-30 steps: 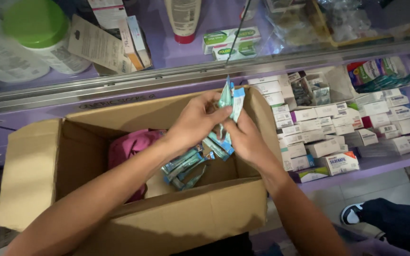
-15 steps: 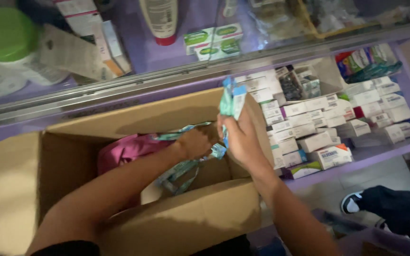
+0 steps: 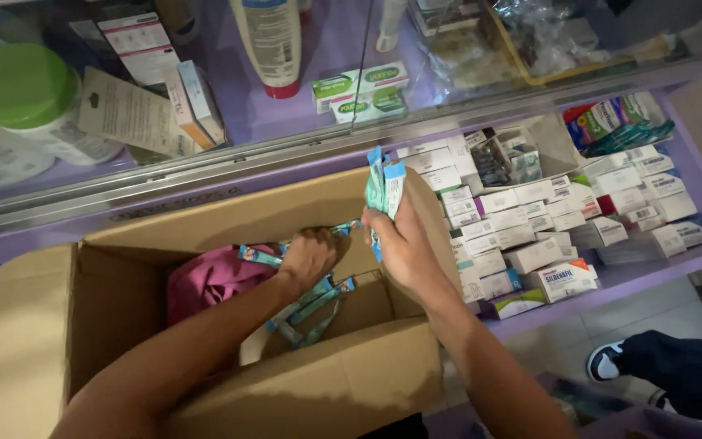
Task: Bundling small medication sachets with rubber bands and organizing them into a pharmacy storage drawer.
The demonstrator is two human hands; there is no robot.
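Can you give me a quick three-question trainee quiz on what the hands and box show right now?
1. True or false: the right hand holds a bunch of teal sachets upright above the cardboard box.
2. Where is the left hand? A) on the shelf of small white boxes B) down inside the cardboard box, closed on teal sachets C) on the green lid
3. What colour is the soft bundle lying in the box beside the left hand?

Key: 1 true; 2 B; 3 pink.
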